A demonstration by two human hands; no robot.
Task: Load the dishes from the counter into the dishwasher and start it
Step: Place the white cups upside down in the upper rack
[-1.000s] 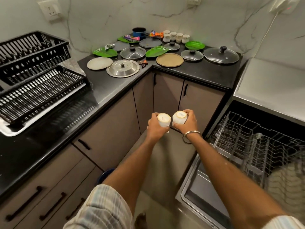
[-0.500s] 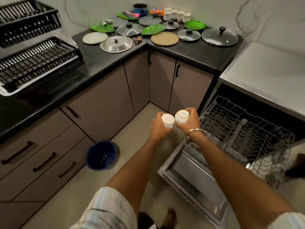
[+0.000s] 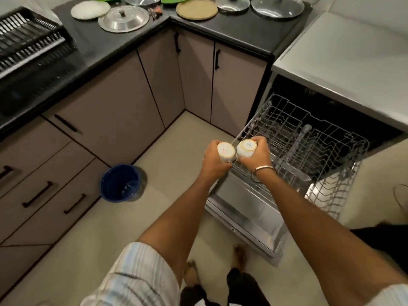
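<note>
My left hand (image 3: 213, 161) grips a small white cup (image 3: 225, 151) held upside down, its base facing me. My right hand (image 3: 257, 154) grips a second white cup (image 3: 246, 147) the same way, right beside the first. Both hands hover at the near left corner of the pulled-out upper dishwasher rack (image 3: 309, 142), a grey wire basket with nothing in it. Below it the dishwasher door (image 3: 249, 215) lies open and flat. On the black counter (image 3: 92, 45) at the top lie a steel lid (image 3: 123, 18), a white plate (image 3: 90, 9), a tan plate (image 3: 196, 8) and glass lids (image 3: 277, 6).
A black dish-drying rack (image 3: 28, 40) stands on the counter at the left. A blue bucket (image 3: 120, 183) sits on the floor by the drawers. The lower dishwasher rack (image 3: 331, 193) sticks out at the right. My bare feet (image 3: 239, 255) stand just before the open door.
My view has tilted down and moved toward the dishwasher. Both hands, each holding its cup, have travelled from in front of the corner cabinets to the upper rack's near corner.
</note>
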